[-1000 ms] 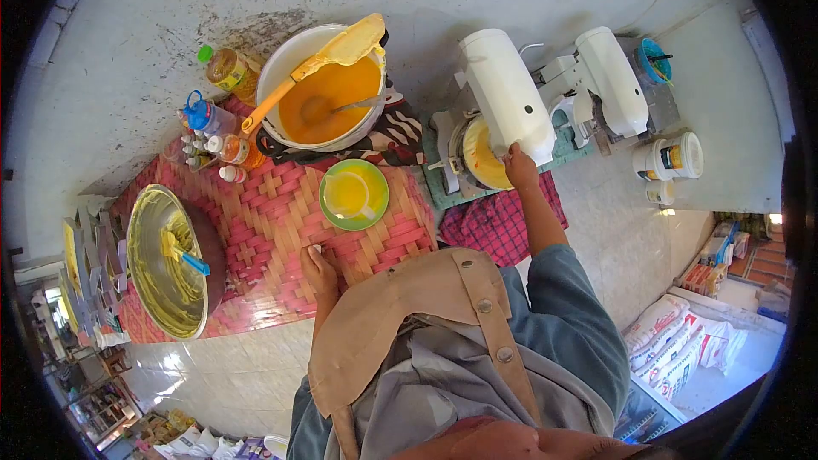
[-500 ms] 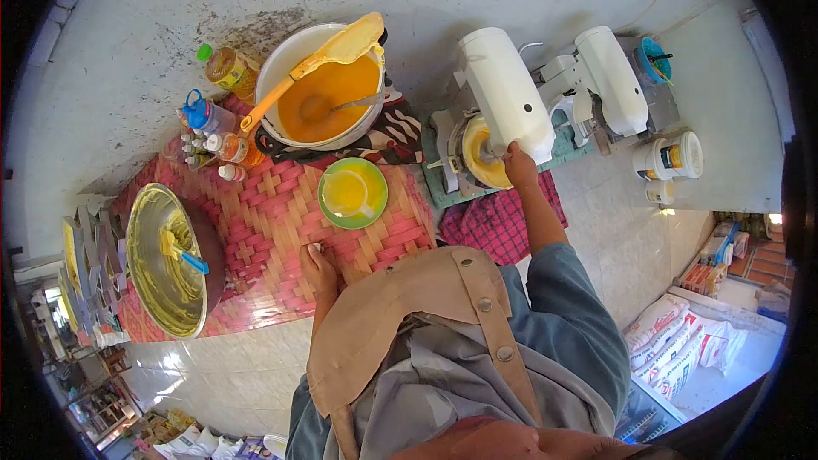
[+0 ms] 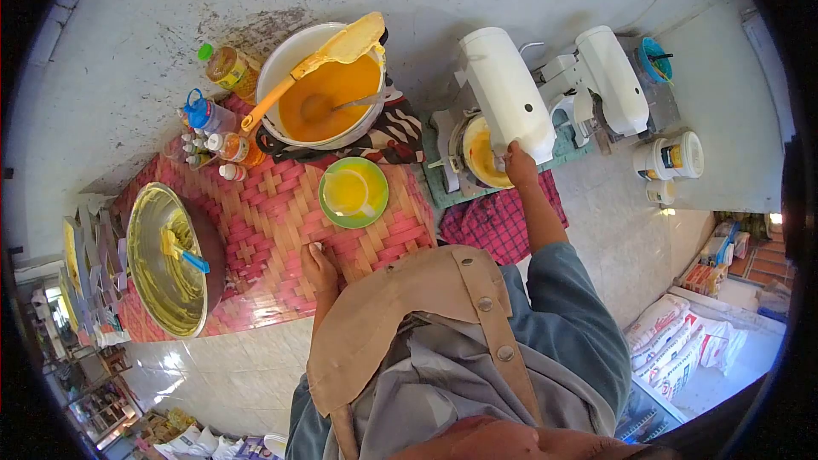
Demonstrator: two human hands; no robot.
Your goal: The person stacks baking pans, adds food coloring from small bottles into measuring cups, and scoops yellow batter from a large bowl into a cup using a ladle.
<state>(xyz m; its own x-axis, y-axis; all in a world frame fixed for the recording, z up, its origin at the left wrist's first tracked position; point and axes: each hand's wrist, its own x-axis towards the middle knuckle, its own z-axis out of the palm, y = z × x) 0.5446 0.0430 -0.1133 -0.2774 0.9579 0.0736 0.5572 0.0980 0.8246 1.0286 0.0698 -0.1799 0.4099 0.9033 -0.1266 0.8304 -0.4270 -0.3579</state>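
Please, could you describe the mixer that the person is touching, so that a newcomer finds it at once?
Find the red-and-tan woven mat, then look right along the wall. The mixer is the white machine nearer the mat, with yellow mixture below its head. Unlike the other white machine beside it, it has the person's right hand at its front end.

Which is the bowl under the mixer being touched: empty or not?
Not empty: yellow mix shows inside the bowl. How full, cannot tell; the mixer hides part of it.
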